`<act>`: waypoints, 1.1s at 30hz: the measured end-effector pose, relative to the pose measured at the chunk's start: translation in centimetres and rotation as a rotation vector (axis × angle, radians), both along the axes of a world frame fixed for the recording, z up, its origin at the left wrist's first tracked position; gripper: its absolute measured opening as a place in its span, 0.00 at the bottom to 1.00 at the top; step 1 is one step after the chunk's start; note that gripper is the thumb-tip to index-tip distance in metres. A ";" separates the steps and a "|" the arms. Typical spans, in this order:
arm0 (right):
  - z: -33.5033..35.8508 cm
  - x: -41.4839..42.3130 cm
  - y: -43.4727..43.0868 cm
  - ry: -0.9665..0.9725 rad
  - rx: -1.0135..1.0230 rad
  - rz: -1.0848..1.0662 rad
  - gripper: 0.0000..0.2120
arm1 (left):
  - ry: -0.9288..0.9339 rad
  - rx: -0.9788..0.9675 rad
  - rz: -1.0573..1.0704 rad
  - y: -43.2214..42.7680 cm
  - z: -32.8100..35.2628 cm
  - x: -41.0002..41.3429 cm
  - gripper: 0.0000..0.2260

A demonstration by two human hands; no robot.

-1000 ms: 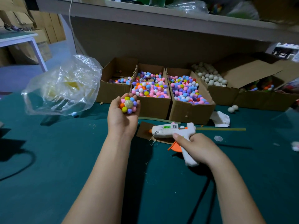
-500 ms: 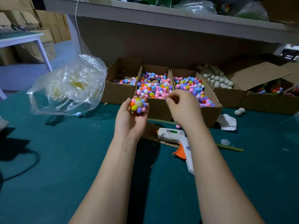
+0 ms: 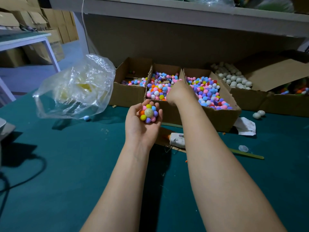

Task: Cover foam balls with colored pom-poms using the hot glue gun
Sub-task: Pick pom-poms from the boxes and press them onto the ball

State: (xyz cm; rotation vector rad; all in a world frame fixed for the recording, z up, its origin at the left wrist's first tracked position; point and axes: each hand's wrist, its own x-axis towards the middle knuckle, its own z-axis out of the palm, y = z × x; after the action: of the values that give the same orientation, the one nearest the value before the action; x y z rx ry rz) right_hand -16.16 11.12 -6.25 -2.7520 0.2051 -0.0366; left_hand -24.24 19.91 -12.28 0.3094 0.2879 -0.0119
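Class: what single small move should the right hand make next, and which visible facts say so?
Probably pinch one pom-pom from the middle box and bring it to the foam ball: the right hand reaches into that box, the ball in the left hand shows a bare patch facing up, and the glue gun lies aside.

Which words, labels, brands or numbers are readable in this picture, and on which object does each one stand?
No text can be read here.
glue gun: a small dark mark on its white body, too blurred to read.
cardboard boxes: no print shows on their walls.
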 end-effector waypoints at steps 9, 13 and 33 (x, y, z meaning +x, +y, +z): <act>0.9 -0.5 -0.6 0.090 -0.040 0.178 0.20 | -0.011 -0.017 -0.015 -0.1 0.2 -0.3 0.09; 0.7 -1.4 -1.4 0.039 0.050 0.208 0.22 | -0.005 -0.011 -0.014 -0.2 0.2 -0.2 0.09; -3.9 -9.0 -3.4 -0.399 0.706 0.313 0.06 | -0.128 0.182 -0.033 -1.7 -0.1 0.1 0.08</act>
State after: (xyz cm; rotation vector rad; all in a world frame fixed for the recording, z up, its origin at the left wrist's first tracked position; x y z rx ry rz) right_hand -25.12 7.71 -10.12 -1.9910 -0.2739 -0.3524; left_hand -24.10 18.22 -12.43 0.4940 0.1573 0.0014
